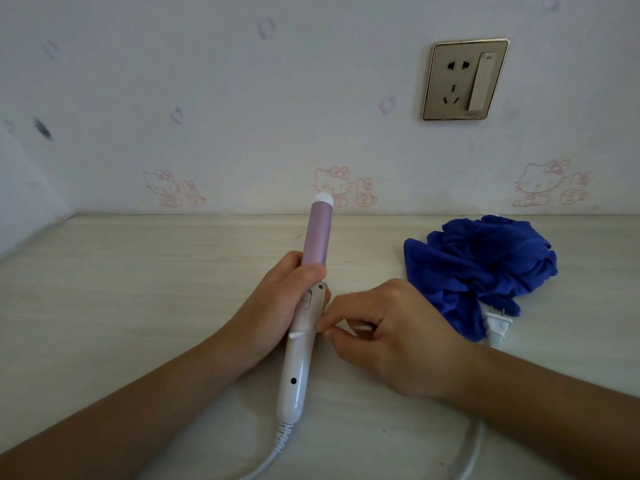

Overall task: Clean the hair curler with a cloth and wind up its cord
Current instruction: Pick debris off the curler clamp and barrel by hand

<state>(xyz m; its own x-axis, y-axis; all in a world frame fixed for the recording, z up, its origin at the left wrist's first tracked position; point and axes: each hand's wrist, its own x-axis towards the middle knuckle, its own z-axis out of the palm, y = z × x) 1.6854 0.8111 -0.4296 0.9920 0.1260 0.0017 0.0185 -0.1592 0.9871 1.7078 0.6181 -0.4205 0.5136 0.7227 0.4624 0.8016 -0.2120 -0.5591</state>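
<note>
**Winding the cord: first turn on the handle**

Head view. The left hand (277,299) grips the hair curler (301,358) where barrel meets handle, fingers curled round it and thumb across the front. The curler is held just above the table (138,271), near centre, with its tip pointing to the far wall.

The right hand (391,337) pinches a stretch of white cord (277,448) between thumb and fingertips, just right of the handle. One strand crosses the handle's front. Whether it goes fully round, I cannot tell.

Judgement: this is the cord-winding step, at an early turn. The blue cloth (481,268) lies crumpled at the far right, touched by neither hand, so wiping looks finished.

Slack: the cord leaves the handle's near end, loops along the near edge, passes under the right forearm and ends at the plug (497,327), beside the cloth.

Next move calls for steady tension, turns laid side by side down the handle, and slack fed in without kinks.

Materials:
- Barrel (317,233): smooth lilac cylinder with a white rounded cap.
- Handle: glossy off-white plastic, tapered, with a ribbed strain relief.
- Cord: flexible.
- Plug: flat, two-pin.
- Cloth: soft, plush.
- Table: pale matte wood grain.
- Gold wall socket (464,79): unoccupied.
</note>
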